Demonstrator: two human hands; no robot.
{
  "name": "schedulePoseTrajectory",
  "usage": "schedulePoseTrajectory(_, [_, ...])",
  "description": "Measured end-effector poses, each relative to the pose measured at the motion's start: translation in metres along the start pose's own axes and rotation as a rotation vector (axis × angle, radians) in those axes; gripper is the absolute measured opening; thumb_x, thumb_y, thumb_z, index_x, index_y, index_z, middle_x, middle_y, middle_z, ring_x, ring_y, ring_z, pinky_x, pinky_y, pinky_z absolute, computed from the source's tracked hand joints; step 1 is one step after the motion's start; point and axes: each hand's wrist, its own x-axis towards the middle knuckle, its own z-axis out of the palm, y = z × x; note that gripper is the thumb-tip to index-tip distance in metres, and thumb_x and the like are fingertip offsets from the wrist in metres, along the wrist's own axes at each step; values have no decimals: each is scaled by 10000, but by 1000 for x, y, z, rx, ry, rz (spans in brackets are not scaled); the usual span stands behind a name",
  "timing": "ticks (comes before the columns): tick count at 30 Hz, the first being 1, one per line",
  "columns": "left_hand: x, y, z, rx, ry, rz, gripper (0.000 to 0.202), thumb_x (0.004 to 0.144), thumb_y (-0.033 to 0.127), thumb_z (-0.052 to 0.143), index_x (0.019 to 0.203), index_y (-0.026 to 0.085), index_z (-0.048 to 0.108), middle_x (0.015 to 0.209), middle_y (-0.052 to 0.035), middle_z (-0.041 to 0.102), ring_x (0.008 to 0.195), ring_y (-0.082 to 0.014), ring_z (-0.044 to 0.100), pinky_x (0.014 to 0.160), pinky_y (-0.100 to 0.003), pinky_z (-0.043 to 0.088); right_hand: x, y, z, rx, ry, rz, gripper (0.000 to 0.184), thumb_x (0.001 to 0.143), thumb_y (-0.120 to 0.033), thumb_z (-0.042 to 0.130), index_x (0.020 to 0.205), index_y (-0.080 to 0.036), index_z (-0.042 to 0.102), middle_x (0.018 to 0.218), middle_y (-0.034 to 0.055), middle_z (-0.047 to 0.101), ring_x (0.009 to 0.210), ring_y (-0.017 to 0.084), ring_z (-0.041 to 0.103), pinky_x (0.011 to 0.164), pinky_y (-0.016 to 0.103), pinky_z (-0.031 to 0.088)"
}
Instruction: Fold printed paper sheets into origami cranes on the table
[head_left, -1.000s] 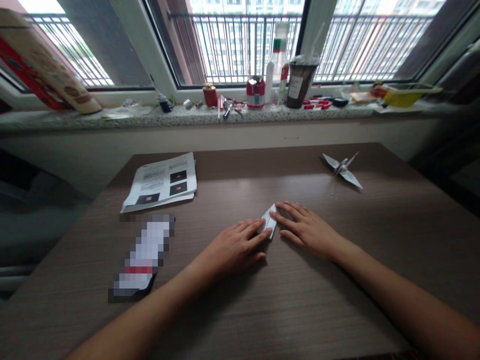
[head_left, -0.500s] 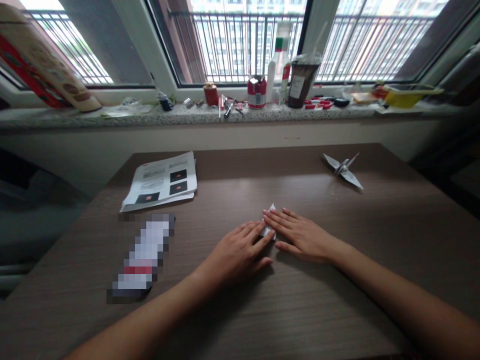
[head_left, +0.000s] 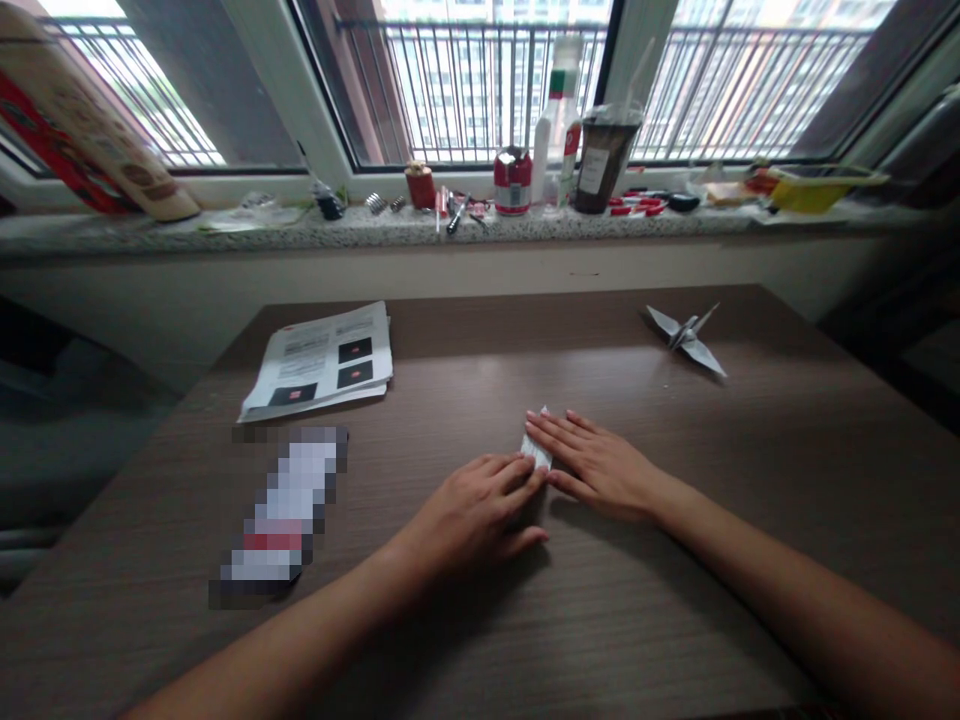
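A small folded piece of white paper lies flat on the brown table, partly covered by my fingers. My left hand rests its fingertips on the paper's lower left part, with the thumb stretched out on the table. From the other side my right hand lies flat, its outstretched fingers pressing over the paper's right edge and upper part. Neither hand grips anything. Farther back on the right sits a folded paper crane with its wings spread.
A stack of printed sheets lies at the back left, above a blurred-out phone-shaped object. On the stone windowsill stand a red can, a dark drink cup, a white bottle and a yellow basket.
My left fingers have slid down along the paper, and its middle shows more. My right hand has shifted only slightly.
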Motion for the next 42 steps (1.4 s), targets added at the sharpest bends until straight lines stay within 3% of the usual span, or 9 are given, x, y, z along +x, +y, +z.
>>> schedulePoseTrajectory(15, [3, -3, -2, 13, -45, -13, 557, 982, 425, 654, 1471, 207, 501, 1391, -130, 617, 1256, -319, 596, 1041, -483, 490, 3, 7, 2, 59, 112, 37, 663, 1088, -418, 449, 1669, -335, 142, 1703, 33, 263, 1556, 236, 300, 1285, 483, 265])
schedulePoseTrajectory(19, [3, -6, 2, 49, -43, -24, 555, 993, 422, 639, 1479, 195, 496, 1393, -135, 606, 1226, -324, 601, 1033, -482, 500, 1, 7, -4, 163, 166, 59, 557, 1085, -398, 454, 1620, -297, 341, 1661, 79, 388, 1532, 253, 363, 1250, 524, 330])
schedulePoseTrajectory(23, [4, -7, 2, 50, -30, -46, 556, 993, 419, 649, 1476, 188, 502, 1419, -145, 575, 1238, -330, 589, 1049, -487, 504, -1, 4, -9, 246, 232, 42, 369, 1071, -340, 492, 1410, -260, 612, 1463, 109, 604, 1374, 267, 555, 1177, 533, 432])
schedulePoseTrajectory(28, [4, -13, 4, -61, 35, -67, 465, 1026, 348, 603, 1467, 223, 520, 1413, -139, 581, 1229, -312, 603, 1041, -502, 526, 0, -4, -10, 281, 286, 54, 287, 1035, -303, 566, 1291, -259, 688, 1333, 104, 674, 1238, 267, 639, 1119, 526, 483])
schedulePoseTrajectory(34, [11, -28, 16, -328, 236, -170, 283, 1055, 215, 525, 1324, 203, 613, 1288, -107, 632, 1126, -223, 661, 988, -405, 578, 6, -11, -2, 309, 361, 139, 242, 971, -328, 676, 1198, -254, 713, 1255, 114, 681, 1157, 282, 660, 993, 487, 556])
schedulePoseTrajectory(38, [16, -34, 20, -224, 299, -316, 390, 971, 275, 678, 1347, 210, 598, 1344, -129, 572, 1240, -295, 598, 1059, -491, 535, 8, -10, 0, 310, 367, 128, 248, 951, -328, 703, 1192, -266, 709, 1239, 109, 684, 1146, 289, 659, 987, 497, 552])
schedulePoseTrajectory(42, [16, -35, 20, -177, 280, -331, 424, 952, 299, 700, 1355, 220, 594, 1370, -136, 555, 1275, -315, 568, 1078, -515, 512, 7, -10, -1, 341, 373, 168, 323, 941, -343, 721, 1253, -270, 679, 1253, 104, 680, 1143, 286, 662, 987, 479, 556])
